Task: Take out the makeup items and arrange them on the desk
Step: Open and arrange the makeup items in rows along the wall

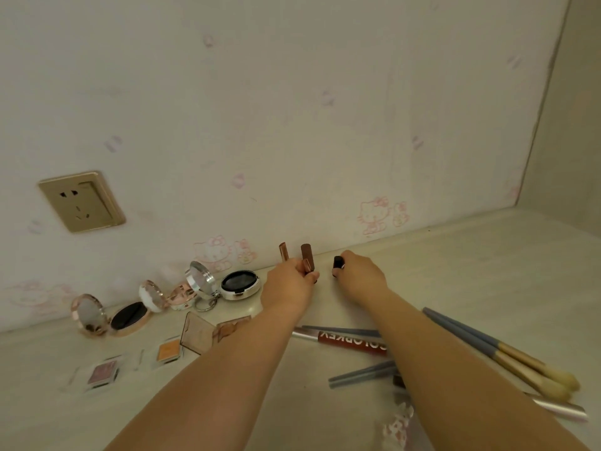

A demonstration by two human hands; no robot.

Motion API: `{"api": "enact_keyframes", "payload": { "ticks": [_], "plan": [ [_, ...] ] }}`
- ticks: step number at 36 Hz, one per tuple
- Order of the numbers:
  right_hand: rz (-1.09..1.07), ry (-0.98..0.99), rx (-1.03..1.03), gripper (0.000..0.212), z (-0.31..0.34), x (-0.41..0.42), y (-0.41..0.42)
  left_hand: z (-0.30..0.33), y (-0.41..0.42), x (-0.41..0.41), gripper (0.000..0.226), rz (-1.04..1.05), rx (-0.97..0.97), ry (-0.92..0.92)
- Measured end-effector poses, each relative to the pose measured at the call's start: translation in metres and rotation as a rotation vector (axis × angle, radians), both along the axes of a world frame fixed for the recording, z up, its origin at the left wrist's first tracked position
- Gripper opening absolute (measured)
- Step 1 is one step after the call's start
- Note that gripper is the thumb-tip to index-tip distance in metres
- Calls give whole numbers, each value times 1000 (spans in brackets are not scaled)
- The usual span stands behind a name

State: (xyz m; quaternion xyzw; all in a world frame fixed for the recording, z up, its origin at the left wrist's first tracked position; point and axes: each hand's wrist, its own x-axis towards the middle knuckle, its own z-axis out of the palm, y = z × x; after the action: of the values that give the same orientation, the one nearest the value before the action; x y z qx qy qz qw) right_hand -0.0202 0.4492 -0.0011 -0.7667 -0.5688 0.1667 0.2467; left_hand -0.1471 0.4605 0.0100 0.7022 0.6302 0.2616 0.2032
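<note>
fingers (310, 276) of the left hand (286, 288) are curled round a bunch of lipsticks (306, 257), three tubes sticking up past the knuckles. right hand (359, 278) pinches a black tube (338, 262) upright, base on or just above the counter (471, 275), near the wall; can't tell if it's touching down. rest of the makeup is already out: open compacts (240, 283) along the wall to the left, small palettes (104, 372) in front of them, brushes (520, 359) and a colorkey tube (351, 343) under the right forearm.

risks, as i judge them: tall narrow tube on end tips easily if let go off-vertical. three tubes in one grip, so loosening for one could drop the others, and they'd roll. right forearm sits over the brushes, so pulling back low could sweep them. left wrist is near the closest compact and could knock it.
</note>
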Motion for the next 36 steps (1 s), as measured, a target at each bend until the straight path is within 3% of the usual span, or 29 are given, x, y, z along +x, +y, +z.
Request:
{"api": "enact_keyframes", "payload": {
  "ticks": [10, 22, 30, 36],
  "plan": [
    [-19, -122, -7, 32, -6, 1, 2, -6, 4, -1, 13, 44, 16, 81],
    [-30, 11, 18, 30, -6, 2, -1, -10, 4, 2, 21, 97, 20, 67],
    [-20, 292, -8, 54, 2, 5, -12, -5, -7, -7, 52, 118, 32, -71],
    [9, 430, 101, 38, 19, 0, -70, 14, -56, -23, 27, 21, 171, -140]
  ]
}}
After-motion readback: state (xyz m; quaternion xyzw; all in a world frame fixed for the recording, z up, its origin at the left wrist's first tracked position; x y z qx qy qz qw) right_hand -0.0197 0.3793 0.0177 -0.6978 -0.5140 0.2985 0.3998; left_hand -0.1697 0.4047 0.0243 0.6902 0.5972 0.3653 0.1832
